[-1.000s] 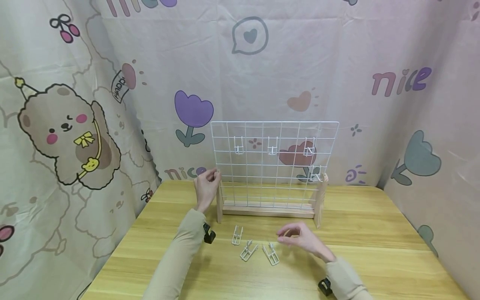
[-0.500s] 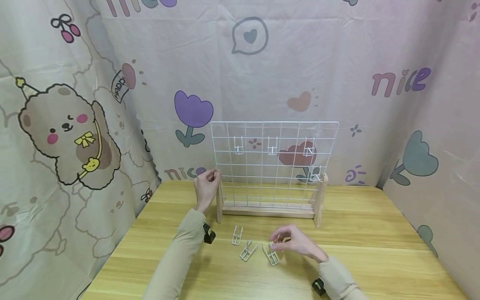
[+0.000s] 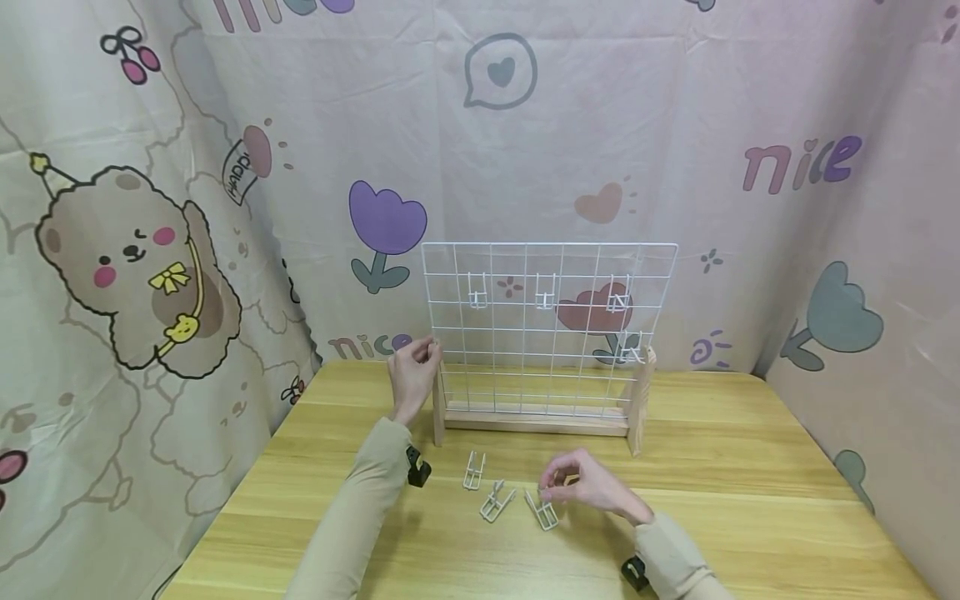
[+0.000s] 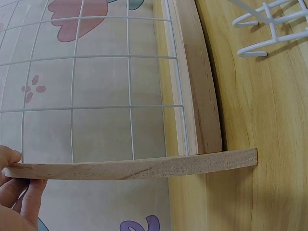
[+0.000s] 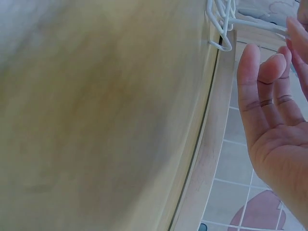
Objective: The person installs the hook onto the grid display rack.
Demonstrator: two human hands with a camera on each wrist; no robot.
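Observation:
My left hand (image 3: 412,379) grips the top of the left wooden upright (image 4: 130,168) of a stand, thumb on one side and fingers on the other. A white wire grid panel (image 3: 517,342) stands upright in that stand. Over the table, my right hand (image 3: 592,482) pinches the raised prong of the rightmost white wire hook (image 3: 546,513), thumb against index finger. In the right wrist view this wire hook (image 5: 224,24) shows at the top, its prong end between the fingertips. Two similar hooks lie to its left, one slanted hook (image 3: 495,502) and one straight hook (image 3: 474,472).
Several white hooks hang on the grid, among them a left hook (image 3: 477,293), a middle hook (image 3: 545,293) and a lower right hook (image 3: 632,350). The stand's wooden base bar (image 3: 536,423) crosses the wood-grain table (image 3: 750,467). A printed curtain (image 3: 555,150) hangs behind.
My right hand has moved left and slightly down to the rightmost hook, and its fingers have closed on the prong. My left hand has stayed on the upright.

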